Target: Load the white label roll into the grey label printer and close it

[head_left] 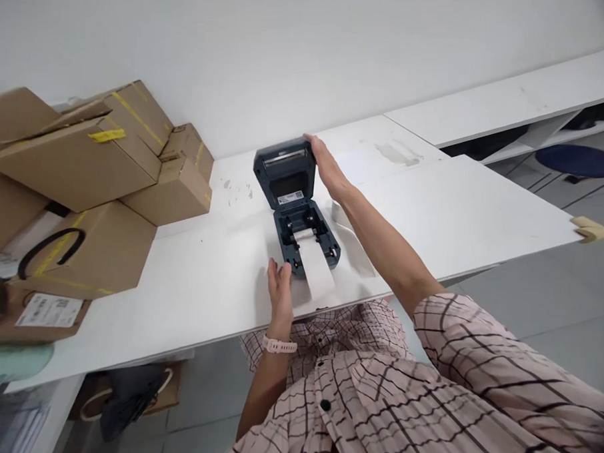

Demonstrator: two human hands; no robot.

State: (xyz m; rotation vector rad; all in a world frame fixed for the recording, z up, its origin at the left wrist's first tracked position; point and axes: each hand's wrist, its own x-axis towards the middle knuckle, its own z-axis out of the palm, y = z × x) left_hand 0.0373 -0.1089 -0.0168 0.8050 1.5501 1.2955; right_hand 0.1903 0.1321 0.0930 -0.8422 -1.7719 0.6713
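A dark label printer (282,235) stands on the white table with its lid (290,187) raised. From its inside, a white paper strip (316,269) runs out over the front toward the table edge. My right hand (327,165) holds the lid at its upper right corner, the fingers partly hidden behind it. At the front left corner of the base is my left hand (280,287), its thumb and fingers apart and nothing in it. Whether the left fingertips touch the printer I cannot tell. Another white paper strip (355,244) lies right of the printer, partly behind my right forearm.
Several cardboard boxes (79,163) are stacked on the left of the table (209,290), against the wall. A black curved strap (53,247) lies over one box. A blue stool seat (579,159) stands at the far right. Below the table hangs a dark bag (132,394).
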